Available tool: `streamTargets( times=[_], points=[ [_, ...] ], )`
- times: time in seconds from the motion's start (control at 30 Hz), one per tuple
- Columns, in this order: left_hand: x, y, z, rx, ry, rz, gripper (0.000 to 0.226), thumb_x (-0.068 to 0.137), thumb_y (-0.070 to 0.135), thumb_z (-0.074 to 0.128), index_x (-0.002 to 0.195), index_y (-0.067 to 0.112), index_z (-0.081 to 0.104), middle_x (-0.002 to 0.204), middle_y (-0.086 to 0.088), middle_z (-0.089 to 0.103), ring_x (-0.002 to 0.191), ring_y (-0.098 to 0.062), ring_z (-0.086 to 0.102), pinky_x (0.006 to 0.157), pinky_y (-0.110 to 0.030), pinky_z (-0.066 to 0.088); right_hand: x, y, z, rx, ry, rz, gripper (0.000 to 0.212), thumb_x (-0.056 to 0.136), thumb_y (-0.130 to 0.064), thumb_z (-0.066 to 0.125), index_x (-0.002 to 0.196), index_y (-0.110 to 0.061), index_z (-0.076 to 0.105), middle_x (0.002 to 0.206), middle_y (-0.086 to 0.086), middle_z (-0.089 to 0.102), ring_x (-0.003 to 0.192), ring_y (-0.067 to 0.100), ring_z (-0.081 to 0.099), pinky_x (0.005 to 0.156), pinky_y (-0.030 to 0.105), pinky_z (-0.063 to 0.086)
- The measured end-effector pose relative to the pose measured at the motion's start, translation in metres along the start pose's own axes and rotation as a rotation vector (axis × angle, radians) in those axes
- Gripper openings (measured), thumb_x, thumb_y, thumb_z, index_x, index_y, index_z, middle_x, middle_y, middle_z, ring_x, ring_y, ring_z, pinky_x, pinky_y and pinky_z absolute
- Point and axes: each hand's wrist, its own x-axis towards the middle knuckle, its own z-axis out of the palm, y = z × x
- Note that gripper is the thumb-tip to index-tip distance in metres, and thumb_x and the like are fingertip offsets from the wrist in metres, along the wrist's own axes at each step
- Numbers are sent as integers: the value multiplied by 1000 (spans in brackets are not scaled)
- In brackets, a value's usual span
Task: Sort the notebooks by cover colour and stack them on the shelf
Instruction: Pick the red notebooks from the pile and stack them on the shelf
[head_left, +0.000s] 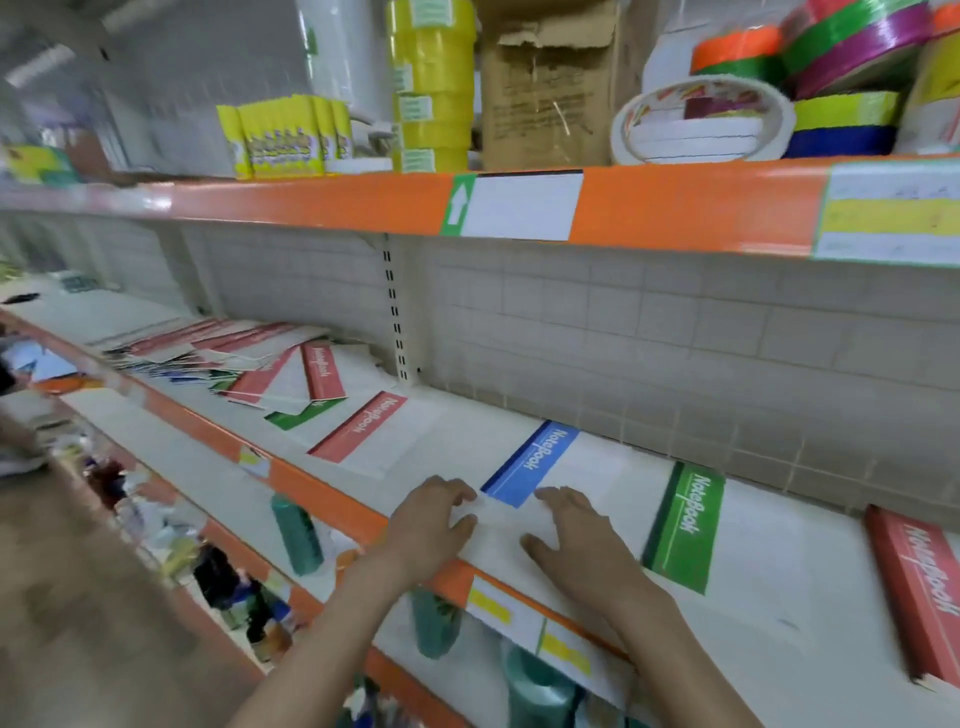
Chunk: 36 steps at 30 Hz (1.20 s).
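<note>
Notebooks (291, 364) litter a white shelf (467, 441) (orange-edged); left hand (431, 525) and right hand (582, 540) rest flat on the blue notebook (524, 467), gripping nothing.

Stationery shop, price-labelled shelves (332, 200), tape rolls (701, 122)

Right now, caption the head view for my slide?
Both hands press the blue notebook flat beside green.

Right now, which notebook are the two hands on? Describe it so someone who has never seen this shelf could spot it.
Look at the middle white shelf with the orange front edge, below the tape rolls. Near its front edge lies the white notebook with a blue spine band, with the left hand and right hand resting on it. It is the only blue one; the notebook to its right is green-banded, the one to its left red-banded.
</note>
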Motion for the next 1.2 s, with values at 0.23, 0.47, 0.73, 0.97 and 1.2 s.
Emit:
streamTargets(
  times=[0.23, 0.47, 0.73, 0.97, 1.2],
  points=[
    [-10, -91, -52, 31, 19, -93, 31, 96, 23, 49, 126, 17, 54, 119, -5, 51, 107, -17, 54, 86, -22, 40, 50, -85, 52, -4, -49, -79, 56, 95, -39, 47, 145, -25, 26, 150, -1, 30, 139, 18, 27, 117, 47, 13],
    [-14, -151, -83, 65, 52, -91, 31, 97, 18, 43, 125, 11, 55, 119, -9, 56, 107, -19, 53, 88, -25, 42, 88, -138, 86, -9, -65, -115, 53, 94, -38, 49, 143, -26, 31, 147, 0, 36, 135, 19, 34, 116, 45, 20],
    [14, -203, -91, 18, 103, -124, 34, 95, 21, 47, 128, 17, 53, 120, -5, 53, 108, -17, 52, 88, -20, 40, 146, -179, 105, -41, -62, -161, 51, 93, -41, 50, 139, -23, 37, 140, 0, 43, 128, 20, 43, 106, 36, 36],
    [78, -255, -107, 4, 125, -119, 32, 95, 26, 51, 126, 20, 54, 122, 1, 53, 109, -13, 52, 87, -19, 40, 229, -212, 119, -30, -115, -157, 35, 93, -29, 49, 127, -19, 51, 127, 4, 57, 113, 22, 56, 93, 34, 47],
    [153, -280, -135, 24, 127, -63, 27, 94, 21, 52, 119, 14, 59, 115, -2, 58, 101, -14, 57, 83, -18, 44, 297, -224, 127, -301, -61, 65, 30, 94, -29, 41, 118, -15, 55, 119, 5, 59, 109, 25, 57, 81, 31, 42]
  ],
)
